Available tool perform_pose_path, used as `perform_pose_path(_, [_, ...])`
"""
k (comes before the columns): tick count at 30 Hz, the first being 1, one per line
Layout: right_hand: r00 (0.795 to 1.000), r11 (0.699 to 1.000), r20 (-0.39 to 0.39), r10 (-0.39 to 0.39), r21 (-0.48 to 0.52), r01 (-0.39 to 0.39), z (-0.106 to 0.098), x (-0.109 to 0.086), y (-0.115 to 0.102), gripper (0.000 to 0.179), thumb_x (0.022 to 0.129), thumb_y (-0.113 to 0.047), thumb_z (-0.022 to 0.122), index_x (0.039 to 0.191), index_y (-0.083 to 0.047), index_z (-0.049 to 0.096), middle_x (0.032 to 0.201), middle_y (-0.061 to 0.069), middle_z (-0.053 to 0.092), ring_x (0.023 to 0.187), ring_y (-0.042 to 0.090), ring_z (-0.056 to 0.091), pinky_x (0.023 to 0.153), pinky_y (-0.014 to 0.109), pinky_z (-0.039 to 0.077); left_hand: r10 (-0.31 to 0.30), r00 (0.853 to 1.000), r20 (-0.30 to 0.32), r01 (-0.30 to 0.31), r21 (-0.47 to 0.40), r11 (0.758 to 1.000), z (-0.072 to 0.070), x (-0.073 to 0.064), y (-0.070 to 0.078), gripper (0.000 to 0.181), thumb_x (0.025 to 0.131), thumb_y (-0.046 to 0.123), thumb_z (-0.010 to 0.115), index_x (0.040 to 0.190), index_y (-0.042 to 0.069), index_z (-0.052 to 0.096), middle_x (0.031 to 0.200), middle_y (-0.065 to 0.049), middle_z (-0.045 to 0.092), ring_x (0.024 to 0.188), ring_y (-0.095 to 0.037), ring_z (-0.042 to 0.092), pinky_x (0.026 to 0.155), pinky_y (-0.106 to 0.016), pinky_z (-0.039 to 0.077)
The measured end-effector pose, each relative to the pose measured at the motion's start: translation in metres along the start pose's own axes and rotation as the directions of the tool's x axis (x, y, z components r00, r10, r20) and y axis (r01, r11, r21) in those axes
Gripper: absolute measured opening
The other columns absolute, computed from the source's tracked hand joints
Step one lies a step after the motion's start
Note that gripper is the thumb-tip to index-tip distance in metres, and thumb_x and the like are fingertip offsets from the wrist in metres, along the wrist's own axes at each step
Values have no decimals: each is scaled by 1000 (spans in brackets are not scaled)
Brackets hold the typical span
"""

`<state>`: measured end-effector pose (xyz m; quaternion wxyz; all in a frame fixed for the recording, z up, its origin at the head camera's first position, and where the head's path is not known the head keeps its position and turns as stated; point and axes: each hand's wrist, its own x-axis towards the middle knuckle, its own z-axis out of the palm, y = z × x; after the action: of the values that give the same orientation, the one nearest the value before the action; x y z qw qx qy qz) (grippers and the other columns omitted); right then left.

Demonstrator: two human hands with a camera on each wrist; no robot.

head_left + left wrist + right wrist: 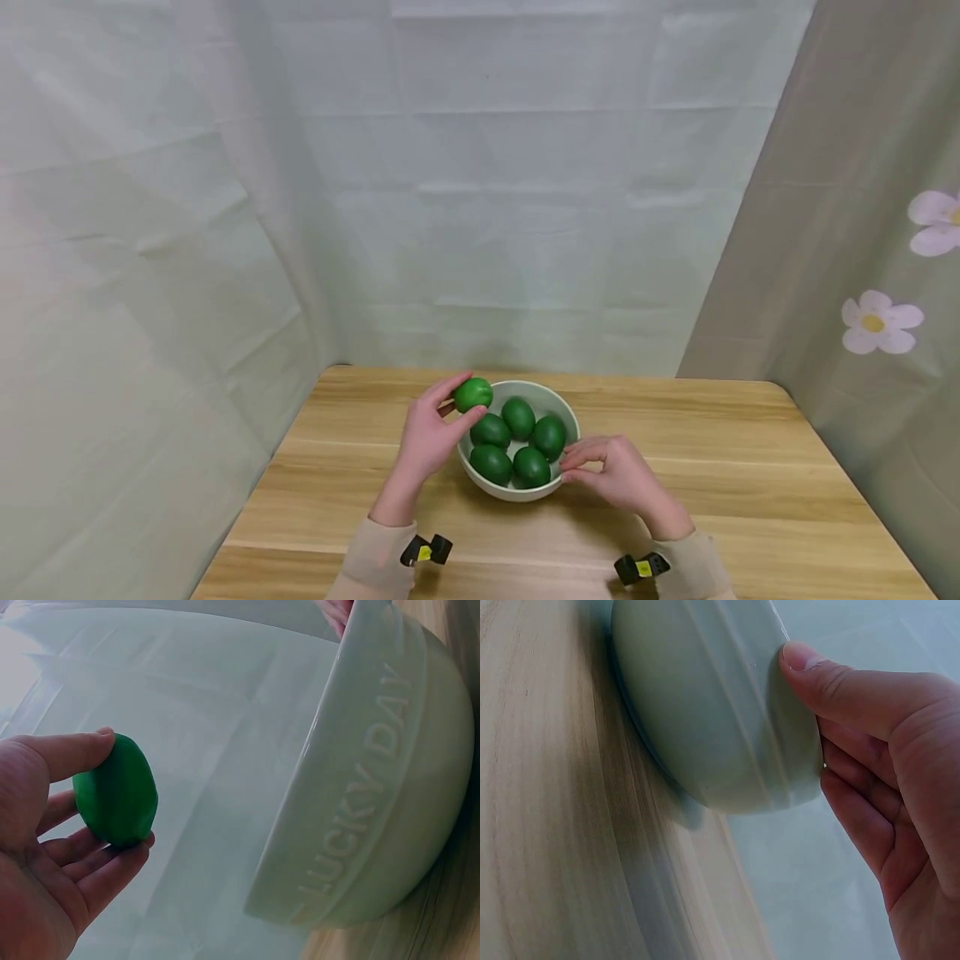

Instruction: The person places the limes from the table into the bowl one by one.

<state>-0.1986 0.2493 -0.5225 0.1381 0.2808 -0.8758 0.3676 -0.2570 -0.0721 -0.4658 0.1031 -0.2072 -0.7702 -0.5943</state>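
My left hand (pixel 429 435) holds a smooth green lime (pixel 474 393) between thumb and fingertips, raised over the left rim of a pale green bowl (pixel 510 493). The left wrist view shows the thumb on one side of that lime (pixel 120 791) and the fingers under its other end. Inside the bowl lie several darker green limes (pixel 491 464) of similar shape. At the bowl's right side, my right hand (pixel 621 477) pinches the rim, its thumb against the edge in the right wrist view. Raised letters reading LUCKY DAY run along the bowl's outer wall (pixel 367 795).
The bowl stands on a light wooden table (pixel 720 467) with rounded far corners. Pale cloth (pixel 525 208) hangs behind and to the left of it. On the right, a curtain bears white flowers (pixel 877 323). Each wrist wears a small black device (pixel 426 550).
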Motion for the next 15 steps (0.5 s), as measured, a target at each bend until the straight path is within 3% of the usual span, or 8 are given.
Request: perform_pose_path(15, [1000, 1000, -11, -23, -8, 23, -8, -4, 2, 10, 85, -18, 92, 93, -15, 87, 100, -10, 81, 101, 16, 77, 95, 44, 63, 0, 1000, -8, 0, 18, 1000, 0, 3, 5, 54, 92, 16, 89, 142, 12, 70, 142, -10, 67, 124, -31, 66, 105, -53, 57])
